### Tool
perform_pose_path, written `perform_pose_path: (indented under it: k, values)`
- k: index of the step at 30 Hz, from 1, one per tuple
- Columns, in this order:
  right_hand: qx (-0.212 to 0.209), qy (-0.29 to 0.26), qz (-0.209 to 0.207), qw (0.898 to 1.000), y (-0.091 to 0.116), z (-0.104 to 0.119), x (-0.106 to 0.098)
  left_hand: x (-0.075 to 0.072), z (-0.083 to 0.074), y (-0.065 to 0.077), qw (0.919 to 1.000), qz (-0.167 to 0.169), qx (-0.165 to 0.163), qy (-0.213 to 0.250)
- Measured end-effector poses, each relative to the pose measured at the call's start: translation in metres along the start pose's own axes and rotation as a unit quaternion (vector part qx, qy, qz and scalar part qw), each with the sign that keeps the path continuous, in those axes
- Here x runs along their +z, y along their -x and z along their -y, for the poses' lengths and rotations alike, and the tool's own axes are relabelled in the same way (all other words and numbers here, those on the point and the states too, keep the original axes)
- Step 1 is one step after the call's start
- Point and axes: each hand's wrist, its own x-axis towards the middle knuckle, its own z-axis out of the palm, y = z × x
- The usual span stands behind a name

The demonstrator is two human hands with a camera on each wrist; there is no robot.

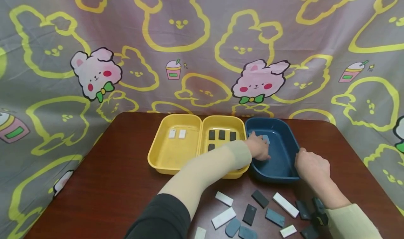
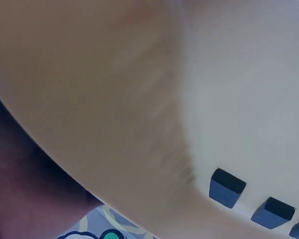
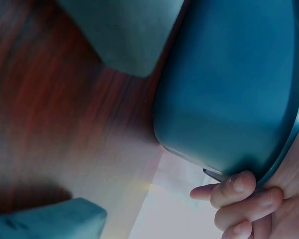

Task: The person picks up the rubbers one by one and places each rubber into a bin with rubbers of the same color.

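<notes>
My left hand [image 1: 258, 147] reaches down inside the blue bin [image 1: 277, 168], crossing over its left rim. A light blue-grey block [image 1: 266, 138] lies in that bin right beside the fingers. I cannot tell whether the left hand holds a block, since its own back covers the fingertips. My right hand [image 1: 313, 167] grips the bin's right rim, and its curled fingers [image 3: 239, 184] show under the edge in the right wrist view. Left of the bin stands a yellow bin [image 1: 224, 119] with several dark blocks [image 2: 228, 186], partly hidden by the left sleeve.
A second yellow bin [image 1: 175, 158] at the left holds two white blocks [image 1: 182, 134]. In front of the bins, white blocks [image 1: 285, 204], dark blocks [image 1: 249, 214] and blue-grey blocks [image 1: 275, 217] lie scattered on the brown table [image 1: 104, 183]. A patterned curtain [image 1: 202, 67] hangs behind.
</notes>
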Motion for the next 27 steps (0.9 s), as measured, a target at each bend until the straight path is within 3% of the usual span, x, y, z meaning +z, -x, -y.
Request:
perform_pose_path:
  k: [12, 20, 27]
  values:
    - [-0.003, 0.004, -0.008, 1.000, 0.001, 0.001, 0.001, -0.002, 0.011, -0.005, 0.9987, -0.007, -0.030, 0.041]
    - [-0.002, 0.006, -0.004, 1.000, 0.001, 0.004, 0.000, 0.004, 0.020, -0.009, 0.9967, -0.047, -0.007, 0.065]
    - [0.011, 0.008, 0.010, 1.000, 0.001, 0.003, 0.000, 0.005, 0.027, -0.012, 0.9965, -0.074, 0.024, 0.031]
